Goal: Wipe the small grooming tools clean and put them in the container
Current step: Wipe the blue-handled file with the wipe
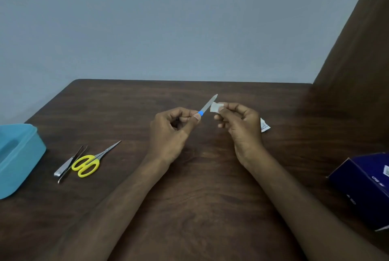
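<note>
Both hands are raised over the middle of the dark wooden table (189, 187), well apart from the other tools. The left hand (170, 132) pinches a nail file (207, 105) by its blue handle between thumb and forefinger, the remaining fingers curled into the palm; the metal blade points up and away to the right. The right hand (240, 123) pinches a small white wipe (215, 107) between thumb and fingertips, held just beside the lower part of the blade; whether wipe and blade actually touch cannot be determined. To the left lie yellow-handled scissors (92, 161), closed, tips pointing toward the hands. Touching or overlapping the scissor handles on their left are tweezers (72, 163) and a nail clipper (66, 164); these two lie so close together that their outlines are hard to separate. At the far left edge stands a blue plastic container (19, 155), cut off by the frame, its interior only partly visible and no contents discernible. Behind the right hand a torn white sachet (264, 126) lies on the table, mostly hidden by the hand; its print is illegible. At the right edge a dark blue box (362, 185) is cut off by the frame, lettering too blurred to read.
</note>
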Demonstrator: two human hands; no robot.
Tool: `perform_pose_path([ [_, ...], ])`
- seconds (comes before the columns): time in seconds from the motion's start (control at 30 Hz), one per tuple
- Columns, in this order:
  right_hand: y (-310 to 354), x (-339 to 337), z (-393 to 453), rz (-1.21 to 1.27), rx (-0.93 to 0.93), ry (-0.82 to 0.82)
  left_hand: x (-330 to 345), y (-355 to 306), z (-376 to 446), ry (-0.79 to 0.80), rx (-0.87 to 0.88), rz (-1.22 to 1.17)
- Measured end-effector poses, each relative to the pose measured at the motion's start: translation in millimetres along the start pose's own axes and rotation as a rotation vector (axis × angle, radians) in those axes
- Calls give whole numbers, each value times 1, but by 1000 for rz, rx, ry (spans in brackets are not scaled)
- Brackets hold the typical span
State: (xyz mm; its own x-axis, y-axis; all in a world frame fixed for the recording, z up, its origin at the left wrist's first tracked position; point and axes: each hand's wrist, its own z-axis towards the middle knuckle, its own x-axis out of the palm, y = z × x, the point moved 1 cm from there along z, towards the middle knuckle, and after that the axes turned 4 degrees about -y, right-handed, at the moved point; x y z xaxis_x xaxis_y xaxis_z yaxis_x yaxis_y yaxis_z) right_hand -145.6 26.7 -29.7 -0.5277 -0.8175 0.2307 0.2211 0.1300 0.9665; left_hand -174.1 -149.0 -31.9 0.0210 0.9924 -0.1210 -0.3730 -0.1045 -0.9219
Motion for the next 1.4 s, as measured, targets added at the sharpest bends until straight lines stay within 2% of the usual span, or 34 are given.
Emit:
perform_pose_path([
  [0.17, 4, 13, -15, 95, 105, 230, -1, -6, -3, 30, 0, 30],
  [0.33, 11, 14, -19, 184, 242, 281, -1, -7, -1, 3, -34, 36],
  [0.5, 12, 12, -17, 192, 275, 247, 2, -8, -3, 15, -30, 78],
  [0.67, 12, 13, -17, 243, 304, 166, -2, -9, 0, -16, -71, -74],
  [0.8, 11, 13, -14, 280, 325, 116, -1, -10, -2, 37, -52, -67],
  [1.0, 14, 13, -17, 245, 256, 185, -1, -9, -1, 5, -87, -50],
  [1.13, 15, 12, -16, 224, 243, 127, -2, -9, 0, -17, -87, -57],
  [1.23, 13, 11, -14, 244, 262, 73, -2, -10, -1, 24, -85, -63],
  [1.4, 14, 14, -14, 240, 215, 155, 1, -5, 0, 12, -107, -3],
])
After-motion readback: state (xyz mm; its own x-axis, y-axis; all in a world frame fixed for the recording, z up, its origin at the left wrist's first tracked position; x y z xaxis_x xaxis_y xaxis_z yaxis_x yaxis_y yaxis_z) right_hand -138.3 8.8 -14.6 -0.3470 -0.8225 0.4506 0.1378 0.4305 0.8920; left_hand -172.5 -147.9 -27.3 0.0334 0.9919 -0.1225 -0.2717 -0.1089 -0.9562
